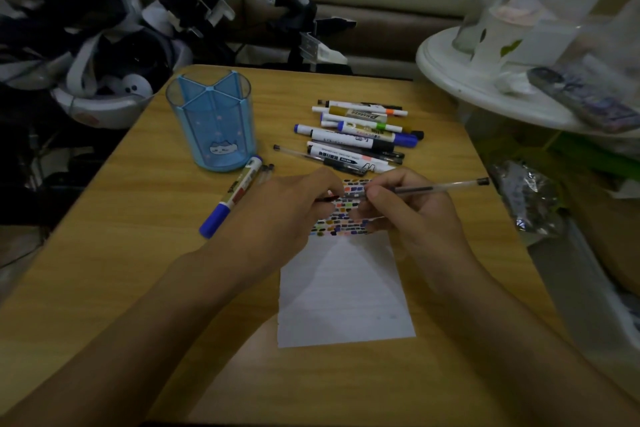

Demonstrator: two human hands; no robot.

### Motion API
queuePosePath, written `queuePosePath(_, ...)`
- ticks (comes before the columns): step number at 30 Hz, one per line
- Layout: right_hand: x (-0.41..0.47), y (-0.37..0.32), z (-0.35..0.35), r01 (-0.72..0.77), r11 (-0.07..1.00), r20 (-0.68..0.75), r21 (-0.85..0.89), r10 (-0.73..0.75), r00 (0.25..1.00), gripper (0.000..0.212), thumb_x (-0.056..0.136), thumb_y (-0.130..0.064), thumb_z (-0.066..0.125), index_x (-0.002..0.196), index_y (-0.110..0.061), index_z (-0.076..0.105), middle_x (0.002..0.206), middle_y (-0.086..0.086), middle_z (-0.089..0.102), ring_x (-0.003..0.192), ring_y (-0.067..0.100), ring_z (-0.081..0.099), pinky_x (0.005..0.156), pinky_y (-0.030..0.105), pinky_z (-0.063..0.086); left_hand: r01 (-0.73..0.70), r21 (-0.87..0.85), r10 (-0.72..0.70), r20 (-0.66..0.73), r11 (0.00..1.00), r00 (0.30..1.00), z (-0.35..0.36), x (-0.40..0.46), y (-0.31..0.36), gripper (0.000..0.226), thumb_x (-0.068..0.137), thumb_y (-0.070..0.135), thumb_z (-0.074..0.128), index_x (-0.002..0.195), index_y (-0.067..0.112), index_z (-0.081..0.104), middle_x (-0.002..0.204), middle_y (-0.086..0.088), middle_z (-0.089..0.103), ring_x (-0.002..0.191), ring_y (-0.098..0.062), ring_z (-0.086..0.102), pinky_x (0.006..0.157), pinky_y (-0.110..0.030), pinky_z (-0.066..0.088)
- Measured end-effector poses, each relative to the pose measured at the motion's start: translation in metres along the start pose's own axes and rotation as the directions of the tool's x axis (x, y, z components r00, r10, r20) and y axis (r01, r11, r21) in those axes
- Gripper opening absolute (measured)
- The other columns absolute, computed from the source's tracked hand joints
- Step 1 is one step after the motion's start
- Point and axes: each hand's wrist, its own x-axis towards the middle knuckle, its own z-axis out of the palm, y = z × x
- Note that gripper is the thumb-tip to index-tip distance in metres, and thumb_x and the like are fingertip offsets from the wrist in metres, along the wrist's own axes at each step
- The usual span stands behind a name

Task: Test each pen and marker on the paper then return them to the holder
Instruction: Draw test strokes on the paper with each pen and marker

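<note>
Flat white paper (343,291) underlies both hands, right (412,208) gripping slim clear pen (440,188), left (294,208) pinching its cap (327,198).

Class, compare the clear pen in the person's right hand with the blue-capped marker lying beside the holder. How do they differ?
The clear pen is thin and see-through; the blue-capped marker is thick, with a white barrel. The pen is held above the paper; the marker lies on the table. Neither is in the holder.

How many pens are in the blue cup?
0. The cup looks empty; pens lie in a pile right of it, some beside its base, one in the right hand.
</note>
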Motion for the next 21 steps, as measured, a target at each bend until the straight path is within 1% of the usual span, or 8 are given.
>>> queuePosePath(3, 0.0002, 0.0000, 0.0008, 0.002, 1.000, 0.017, 0.007, -0.002, 1.000, 0.006, 0.094, -0.009, 0.062, 0.093, -0.013, 0.067, 0.080, 0.005, 0.075, 0.081, 0.021, 0.074, 0.069, 0.029, 0.061, -0.021, -0.042, 0.020, -0.009, 0.999, 1.000, 0.0001, 0.0001, -0.0012, 0.021, 0.098, 0.025, 0.055, 0.120, 0.026, 0.058, 0.099, 0.006, 0.069, 0.080, -0.010, 0.057, 0.066, -0.027, 0.045)
queuePosePath(6, 0.0001, 0.0005, 0.0022, 0.000, 1.000, 0.020, 0.014, 0.000, 1.000, 0.002, 0.092, -0.010, 0.064, 0.093, -0.011, 0.066, 0.081, 0.007, 0.075, 0.080, 0.022, 0.074, 0.068, 0.028, 0.060, -0.054, -0.045, 0.053, -0.023, 0.998, 0.998, 0.0020, -0.0001, -0.0036, 0.019, 0.098, 0.027, 0.057, 0.117, 0.026, 0.059, 0.095, 0.007, 0.069, 0.075, -0.007, 0.055, 0.062, -0.025, 0.042)
queuePosePath(10, 0.0003, 0.0010, 0.0024, 0.006, 1.000, 0.022, 0.021, -0.006, 1.000, 0.001, 0.092, -0.012, 0.065, 0.092, -0.013, 0.065, 0.082, 0.009, 0.074, 0.082, 0.025, 0.074, 0.067, 0.028, 0.059, -0.057, -0.020, 0.057, -0.002, 0.998, 0.998, 0.0023, 0.0007, -0.0043, 0.019, 0.098, 0.028, 0.054, 0.117, 0.024, 0.059, 0.094, 0.005, 0.068, 0.074, -0.008, 0.052, 0.063, -0.027, 0.038)
queuePosePath(12, 0.0002, 0.0011, 0.0020, 0.010, 1.000, 0.033, 0.018, -0.011, 0.999, 0.000, 0.093, -0.012, 0.065, 0.092, -0.012, 0.065, 0.082, 0.008, 0.074, 0.082, 0.023, 0.074, 0.068, 0.028, 0.058, -0.070, -0.021, 0.070, -0.002, 0.997, 0.998, 0.0019, 0.0002, -0.0046, 0.019, 0.098, 0.028, 0.054, 0.116, 0.023, 0.060, 0.093, 0.005, 0.068, 0.074, -0.009, 0.052, 0.063, -0.027, 0.038)
queuePosePath(15, -0.0013, 0.0008, 0.0028, 0.018, 1.000, 0.049, 0.007, -0.018, 0.999, 0.003, 0.092, -0.011, 0.066, 0.095, -0.010, 0.066, 0.084, 0.010, 0.075, 0.081, 0.020, 0.073, 0.069, 0.026, 0.058, -0.085, -0.019, 0.085, -0.008, 0.996, 0.996, 0.0026, -0.0005, -0.0053, 0.020, 0.097, 0.032, 0.054, 0.115, 0.023, 0.059, 0.089, 0.006, 0.067, 0.073, -0.008, 0.054, 0.061, -0.027, 0.040)
queuePosePath(18, -0.0022, 0.0017, 0.0051, 0.029, 0.999, 0.082, -0.019, -0.027, 0.996, 0.007, 0.090, -0.011, 0.068, 0.097, -0.008, 0.066, 0.085, 0.013, 0.074, 0.078, 0.020, 0.073, 0.068, 0.027, 0.059, -0.105, -0.035, 0.104, -0.011, 0.994, 0.994, 0.0022, -0.0013, -0.0041, 0.027, 0.094, 0.041, 0.046, 0.111, 0.024, 0.058, 0.086, 0.007, 0.065, 0.072, -0.009, 0.057, 0.061, -0.032, 0.047)
queuePosePath(19, -0.0022, 0.0020, 0.0059, 0.029, 0.999, 0.090, -0.025, -0.026, 0.996, 0.009, 0.089, -0.013, 0.068, 0.097, -0.009, 0.066, 0.086, 0.013, 0.074, 0.078, 0.021, 0.073, 0.068, 0.029, 0.059, -0.107, -0.032, 0.106, -0.009, 0.994, 0.994, 0.0025, -0.0017, -0.0034, 0.026, 0.094, 0.041, 0.045, 0.109, 0.023, 0.058, 0.085, 0.007, 0.065, 0.072, -0.009, 0.057, 0.061, -0.033, 0.048)
queuePosePath(21, -0.0018, 0.0023, 0.0070, 0.021, 0.999, 0.093, -0.026, -0.019, 0.996, 0.015, 0.087, -0.021, 0.068, 0.098, -0.011, 0.067, 0.086, 0.011, 0.075, 0.078, 0.023, 0.073, 0.070, 0.033, 0.059, -0.093, -0.021, 0.093, 0.000, 0.995, 0.996, 0.0031, -0.0025, -0.0032, 0.015, 0.098, 0.033, 0.047, 0.108, 0.024, 0.055, 0.086, 0.007, 0.062, 0.072, -0.009, 0.054, 0.060, -0.034, 0.046)
